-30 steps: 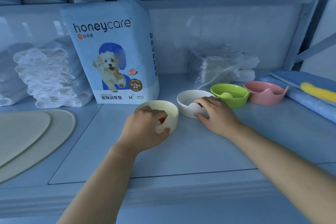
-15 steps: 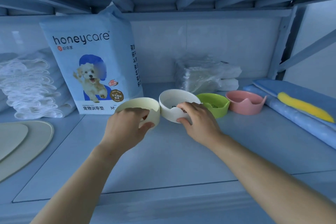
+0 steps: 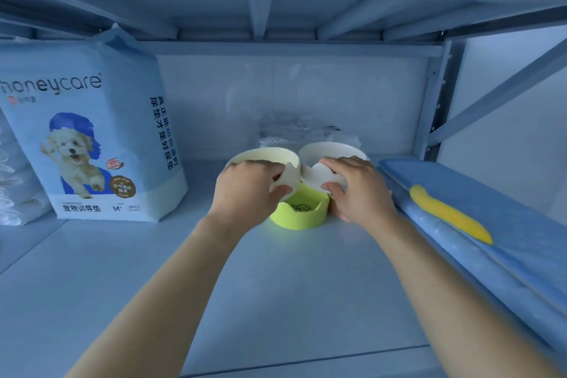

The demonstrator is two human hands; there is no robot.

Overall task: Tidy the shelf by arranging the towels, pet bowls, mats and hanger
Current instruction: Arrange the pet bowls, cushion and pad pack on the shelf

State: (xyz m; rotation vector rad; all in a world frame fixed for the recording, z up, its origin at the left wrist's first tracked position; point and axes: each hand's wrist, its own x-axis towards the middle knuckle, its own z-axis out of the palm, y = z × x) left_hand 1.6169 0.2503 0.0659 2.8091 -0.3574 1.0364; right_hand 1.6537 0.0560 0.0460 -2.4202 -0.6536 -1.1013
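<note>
My left hand grips the cream pet bowl by its near wall and holds it off the shelf. My right hand grips the white pet bowl the same way, right beside the cream one. Both bowls hang just above the green pet bowl, which rests on the shelf board between my hands. The pink bowl is hidden behind my right hand. A yellow hanger lies on the blue mats at the right.
A tall honeycare pad bag stands at the left, with white folded towels beside it at the frame's edge. A clear plastic packet sits at the back wall. The shelf board stretches toward me.
Both hands have lifted the cream and white bowls off the shelf and carried them right, over the green bowl. The view has swung right, so the pink bowl is now covered.
</note>
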